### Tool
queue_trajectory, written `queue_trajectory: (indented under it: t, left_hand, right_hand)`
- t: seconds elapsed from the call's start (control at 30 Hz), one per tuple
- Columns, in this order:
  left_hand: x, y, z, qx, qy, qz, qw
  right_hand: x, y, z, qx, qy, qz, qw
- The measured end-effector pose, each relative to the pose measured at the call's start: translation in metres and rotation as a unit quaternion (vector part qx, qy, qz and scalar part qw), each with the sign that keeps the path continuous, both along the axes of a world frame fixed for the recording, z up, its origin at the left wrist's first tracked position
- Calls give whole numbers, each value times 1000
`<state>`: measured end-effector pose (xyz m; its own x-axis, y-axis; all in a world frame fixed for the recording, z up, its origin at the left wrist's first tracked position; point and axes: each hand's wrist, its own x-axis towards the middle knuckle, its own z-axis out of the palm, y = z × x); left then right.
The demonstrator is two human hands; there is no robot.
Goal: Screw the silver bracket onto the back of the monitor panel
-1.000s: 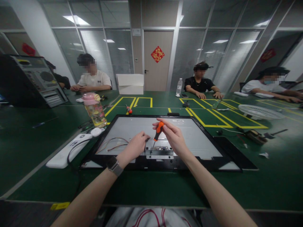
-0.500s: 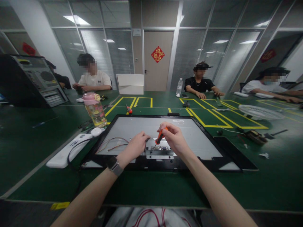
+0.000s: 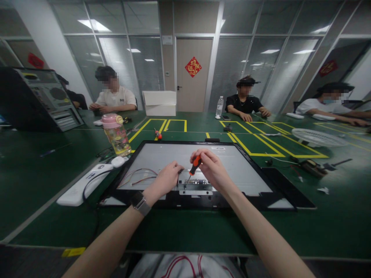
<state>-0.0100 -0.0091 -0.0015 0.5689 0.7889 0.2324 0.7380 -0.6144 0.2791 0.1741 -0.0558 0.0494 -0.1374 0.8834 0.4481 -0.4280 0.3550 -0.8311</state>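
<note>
Right fingers (image 3: 206, 155) closed round screwdriver (image 3: 195, 165), long axis slanting, tip down-left (handle uppermost), at metal bracket (image 3: 196, 192)

Your right hand (image 3: 213, 168) has bent its fingers in around the screwdriver (image 3: 196, 164); a second ago they stretched out past it. Its orange-and-black handle now leans further right than then. Across the worktop (image 3: 162, 227), a black-shirted co-worker's hand (image 3: 264, 112) has drawn back slightly.

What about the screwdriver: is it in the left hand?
No, the right hand grips the screwdriver, while the left hand is at the left edge of the bracket.
</note>
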Motion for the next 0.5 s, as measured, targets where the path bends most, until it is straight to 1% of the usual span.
queue_trajectory:
  t: [0.13, 0.27, 0.37, 0.43, 0.5]
  left_hand:
    - [0, 0, -1, -4, 3, 3, 1000]
    - [0, 0, 0, -6, -1, 1, 1000]
    - [0, 0, 1, -8, -1, 1, 1000]
    - [0, 0, 1, -7, 1, 2, 1000]
    - [0, 0, 0, -2, -1, 2, 1000]
  right_hand:
    - [2, 3, -4, -4, -9, -21, 1000]
    - [3, 2, -3, -36, 6, 13, 999]
    - [1, 0, 1, -39, 18, 33, 999]
    - [0, -1, 2, -33, 17, 26, 999]
    - [0, 0, 2, -23, 14, 5, 1000]
